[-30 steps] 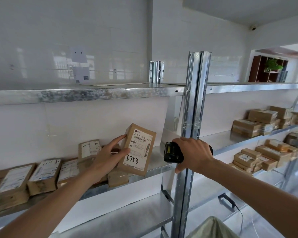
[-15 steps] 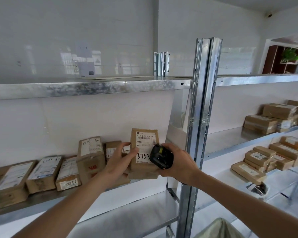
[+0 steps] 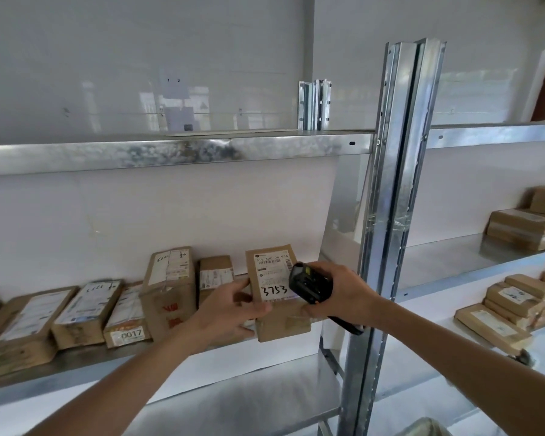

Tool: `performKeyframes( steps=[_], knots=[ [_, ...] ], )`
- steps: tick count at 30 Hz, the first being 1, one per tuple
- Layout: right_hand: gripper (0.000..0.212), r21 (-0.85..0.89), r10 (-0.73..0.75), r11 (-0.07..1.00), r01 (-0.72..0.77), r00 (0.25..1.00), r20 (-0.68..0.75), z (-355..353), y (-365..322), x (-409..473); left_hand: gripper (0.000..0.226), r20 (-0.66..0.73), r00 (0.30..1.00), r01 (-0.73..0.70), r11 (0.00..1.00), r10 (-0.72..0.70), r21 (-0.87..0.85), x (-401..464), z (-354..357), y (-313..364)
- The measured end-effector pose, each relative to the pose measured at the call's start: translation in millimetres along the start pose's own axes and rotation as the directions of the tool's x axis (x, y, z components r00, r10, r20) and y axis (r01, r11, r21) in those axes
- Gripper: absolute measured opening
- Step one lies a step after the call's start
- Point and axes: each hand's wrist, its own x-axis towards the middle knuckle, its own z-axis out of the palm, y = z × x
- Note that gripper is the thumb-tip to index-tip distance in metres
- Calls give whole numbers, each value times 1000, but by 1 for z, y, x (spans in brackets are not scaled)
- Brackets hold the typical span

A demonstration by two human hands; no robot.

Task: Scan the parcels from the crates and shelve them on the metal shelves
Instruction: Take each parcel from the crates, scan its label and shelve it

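A brown cardboard parcel (image 3: 272, 278) with a white label marked 3753 stands upright at the right end of the middle metal shelf (image 3: 76, 369). My left hand (image 3: 230, 306) grips its left side, thumb on the front. My right hand (image 3: 340, 294) holds a black handheld scanner (image 3: 309, 283), its head close over the label's right edge. The fingers of my right hand also touch the parcel's lower right side.
Several other labelled parcels (image 3: 167, 291) line the same shelf to the left. A galvanised upright post (image 3: 390, 215) stands just right of my hands. More parcels (image 3: 523, 228) lie stacked on the shelves at the right. The top shelf (image 3: 177, 149) carries a thin flat sheet.
The parcel went from tilted in the air to upright on the shelf. My right hand brought the scanner left, up against its label. The view shifted right.
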Motion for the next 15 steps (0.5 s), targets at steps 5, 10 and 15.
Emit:
performKeyframes(
  steps=[5, 10, 15],
  knots=[
    [69, 12, -40, 999, 39, 999, 37, 6, 12, 17, 68, -20, 1000, -8, 1000, 8, 12, 7, 5, -9],
    [58, 15, -56, 998, 55, 994, 89, 12, 24, 35, 53, -104, 995, 8, 982, 12, 188, 12, 9, -10],
    [56, 0, -76, 997, 77, 990, 116, 22, 33, 52, 47, -172, 981, -11, 903, 94, 430, 18, 14, -7]
  ],
)
